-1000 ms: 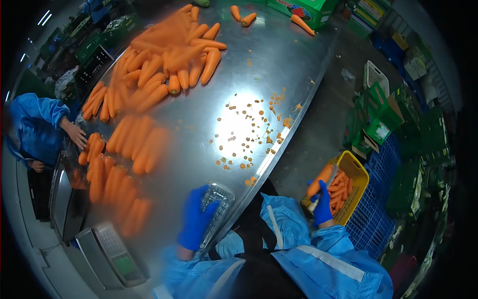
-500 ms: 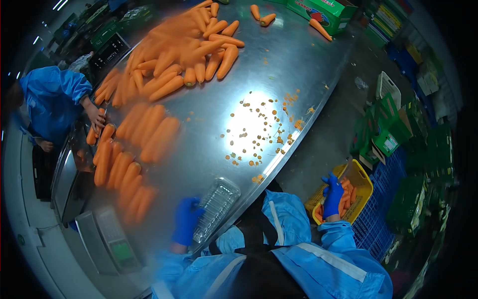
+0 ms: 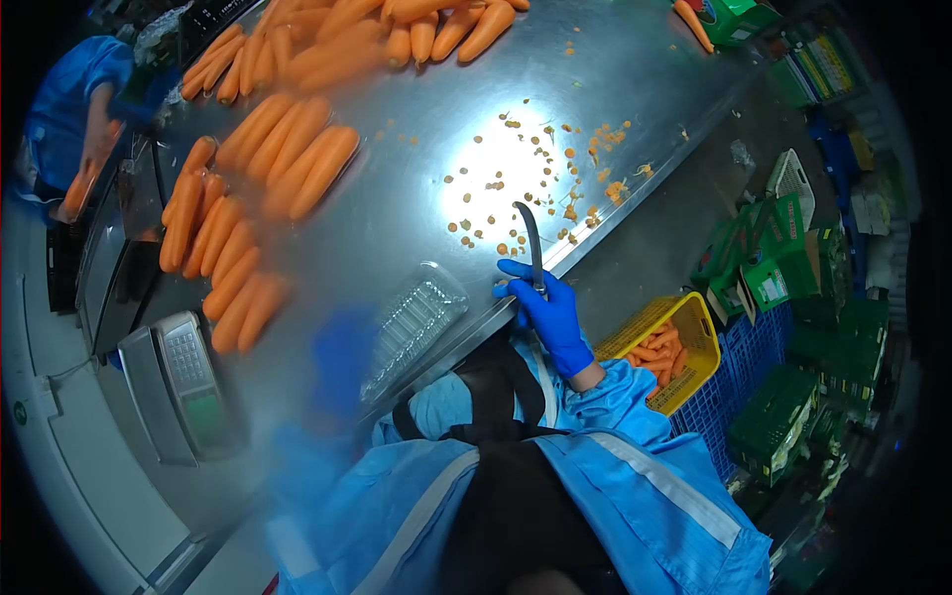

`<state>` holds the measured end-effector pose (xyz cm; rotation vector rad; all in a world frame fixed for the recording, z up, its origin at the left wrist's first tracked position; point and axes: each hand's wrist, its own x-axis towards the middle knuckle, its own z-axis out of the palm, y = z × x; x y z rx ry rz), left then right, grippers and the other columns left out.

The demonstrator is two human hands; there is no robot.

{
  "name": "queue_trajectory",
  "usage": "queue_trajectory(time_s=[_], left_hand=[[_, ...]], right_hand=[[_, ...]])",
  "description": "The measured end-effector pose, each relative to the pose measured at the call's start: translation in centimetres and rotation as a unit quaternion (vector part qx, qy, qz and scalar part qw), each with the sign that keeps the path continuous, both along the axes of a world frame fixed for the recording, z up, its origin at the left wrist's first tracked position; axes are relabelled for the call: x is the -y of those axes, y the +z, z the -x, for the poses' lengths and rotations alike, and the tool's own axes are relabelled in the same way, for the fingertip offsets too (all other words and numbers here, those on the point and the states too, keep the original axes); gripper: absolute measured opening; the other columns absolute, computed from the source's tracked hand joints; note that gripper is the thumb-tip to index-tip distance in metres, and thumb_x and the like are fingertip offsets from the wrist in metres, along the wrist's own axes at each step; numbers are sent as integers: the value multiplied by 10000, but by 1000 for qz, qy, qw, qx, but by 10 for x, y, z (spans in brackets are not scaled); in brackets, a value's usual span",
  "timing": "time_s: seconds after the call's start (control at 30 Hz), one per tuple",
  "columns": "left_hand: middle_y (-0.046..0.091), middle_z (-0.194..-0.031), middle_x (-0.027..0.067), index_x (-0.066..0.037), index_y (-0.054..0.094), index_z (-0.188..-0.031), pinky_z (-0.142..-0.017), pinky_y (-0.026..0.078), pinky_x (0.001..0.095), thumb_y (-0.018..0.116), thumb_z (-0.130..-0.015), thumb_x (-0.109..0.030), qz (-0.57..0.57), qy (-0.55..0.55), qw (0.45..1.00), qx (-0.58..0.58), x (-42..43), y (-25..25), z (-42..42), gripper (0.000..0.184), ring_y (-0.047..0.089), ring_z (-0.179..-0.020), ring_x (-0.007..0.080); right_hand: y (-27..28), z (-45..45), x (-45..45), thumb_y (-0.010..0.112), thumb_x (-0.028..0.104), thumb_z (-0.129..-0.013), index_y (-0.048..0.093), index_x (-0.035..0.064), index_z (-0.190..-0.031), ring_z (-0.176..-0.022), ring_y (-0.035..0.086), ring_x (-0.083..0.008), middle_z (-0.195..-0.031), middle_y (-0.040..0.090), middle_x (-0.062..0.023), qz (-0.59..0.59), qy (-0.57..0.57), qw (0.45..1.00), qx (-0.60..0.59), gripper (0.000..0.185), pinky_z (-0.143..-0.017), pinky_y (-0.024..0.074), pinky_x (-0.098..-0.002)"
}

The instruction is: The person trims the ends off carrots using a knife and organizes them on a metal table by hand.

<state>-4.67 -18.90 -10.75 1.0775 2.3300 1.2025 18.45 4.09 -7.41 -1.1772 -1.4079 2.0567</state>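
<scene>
Right hand (image 3: 550, 319), blue-gloved, is gripping a knife (image 3: 533, 243) at the near edge of the metal counter (image 3: 397, 223); its dark, curved blade is pointing up over the counter, toward the scattered carrot pieces (image 3: 501, 185). Left hand (image 3: 342, 362), also gloved, is showing as a blur just beside a clear plastic tray (image 3: 421, 312); cannot tell whether it is grasping anything or touching the tray.

Tray is lying on the counter near the edge, between the two hands. Carrot pieces are lying loose beyond it, partly in bright glare. Whole carrots (image 3: 307, 171) are lying side by side in groups on the left part of the counter; a carrot heap (image 3: 421, 38) is occupying the far side. A single carrot (image 3: 693, 26) is lying beside a green box (image 3: 732, 20) at the far corner.

A weighing scale (image 3: 183, 362) is standing at lower left. At far left, a co-worker (image 3: 74, 94) in blue is holding orange carrots (image 3: 89, 178). A yellow basket (image 3: 702, 337) containing more carrots is standing below the counter's right side, beside blue plastic grating (image 3: 739, 362).
</scene>
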Motion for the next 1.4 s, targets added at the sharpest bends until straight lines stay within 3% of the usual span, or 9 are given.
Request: queue_trajectory(time_s=[0.1, 0.53, 0.6, 0.7, 0.73, 0.9, 1.0, 1.27, 1.4], left_hand=[[674, -950, 88, -68, 727, -1075, -794, 503, 303, 764, -741, -41, 18, 6, 986, -168, -6, 3, -2, 337, 635, -839, 199], [691, -882, 32, -35, 737, -1063, -725, 501, 259, 741, -788, 18, 10, 37, 999, -15, -28, 30, 51, 280, 594, -761, 103], [703, -903, 51, -36, 734, -1065, -736, 510, 267, 739, -789, 14, 48, 37, 984, -170, -28, -8, 74, 280, 615, -769, 124], [708, -942, 80, -40, 719, -1094, -778, 520, 297, 742, -785, -4, 87, 42, 989, -114, -29, -43, 107, 312, 644, -812, 173], [708, -956, 90, -42, 711, -1108, -796, 523, 311, 745, -783, -11, 98, 43, 993, -48, -32, -42, 112, 328, 653, -832, 192], [648, -1128, 114, -70, 632, -1232, -917, 484, 364, 765, -779, -69, 145, 29, 966, -214, -60, -3, 98, 472, 609, -1036, 271], [641, -1147, 117, -63, 617, -1249, -917, 480, 356, 760, -790, -72, 64, 31, 981, -180, -100, 12, 109, 481, 605, -1056, 254], [655, -1167, 144, -9, 598, -1261, -920, 486, 342, 712, -855, -89, -57, 30, 995, -76, -283, 58, 164, 430, 636, -1049, 225], [671, -1134, 136, 11, 613, -1230, -901, 501, 340, 713, -862, -121, -102, 77, 991, 32, -386, 34, 246, 403, 645, -1013, 211]], right_hand=[[1, -1, 3, 601, 133, -948, 641, 38, -1232, -684, 610, -56, -995, 720, -80, 5, -3, 1000, 7, 302, -507, 409, -174], [-12, -1, 6, 607, 177, -945, 638, 52, -1242, -534, 475, -16, -891, 725, -44, 6, 6, 999, 31, 324, -481, 391, -176], [-16, 0, 6, 615, 186, -941, 639, 60, -1242, -537, 472, -13, -890, 725, -29, 1, 17, 1000, 26, 327, -483, 388, -177], [-19, 3, 1, 612, 185, -942, 638, 60, -1243, -539, 473, -10, -888, 725, -16, 12, 27, 999, 36, 327, -484, 384, -174], [-14, 5, -3, 611, 183, -943, 636, 60, -1245, -542, 474, -11, -889, 725, -7, 22, 32, 998, 40, 327, -498, 386, -171], [-3, 12, -29, 610, 182, -944, 632, 70, -1257, -570, 496, -8, -908, 730, -14, 50, 45, 997, 34, 333, -533, 403, -168], [-2, 23, -58, 608, 185, -945, 633, 83, -1262, -685, 581, -15, -933, 734, -21, 62, 49, 996, 39, 334, -547, 420, -170], [28, 60, -167, 617, 195, -950, 628, 88, -1276, -724, 611, -32, -957, 739, -23, -17, 94, 993, 65, 343, -552, 446, -186], [16, 62, -202, 617, 182, -952, 628, 77, -1274, -829, 656, -53, -1012, 733, -29, -1, 105, 992, 65, 338, -590, 463, -185]])
